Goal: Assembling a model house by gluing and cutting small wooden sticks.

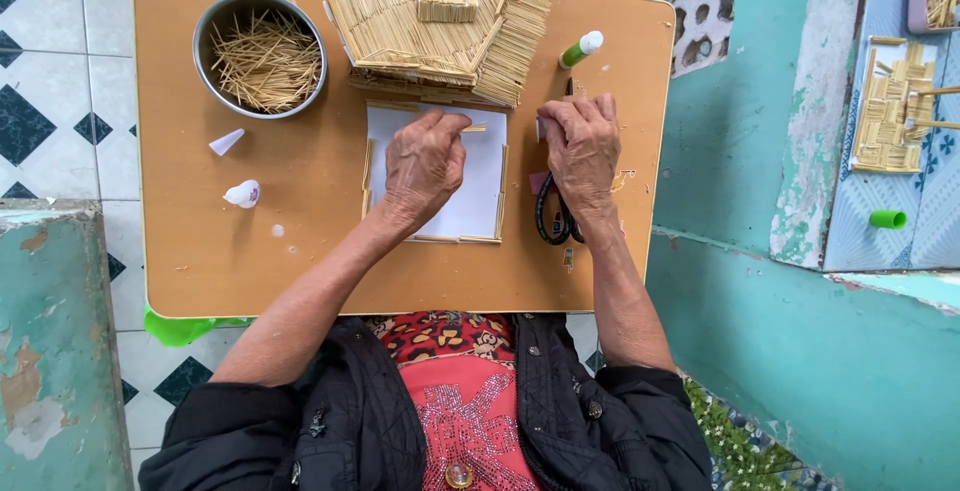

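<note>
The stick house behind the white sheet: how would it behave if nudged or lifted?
The stick house is probably light for its size, being built from thin sticks like those in the metal bowl. It is likely fragile: stick ends overhang the roof edges. Broad and low on the table, it should slide rather than tip.

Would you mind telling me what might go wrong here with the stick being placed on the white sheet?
The left hand pinches a thin stick over the white sheet; its wrist could nudge the sticks already edging that sheet. The straw house model sits right behind and may be bumped. The glue bottle near the right hand might get knocked.
</note>
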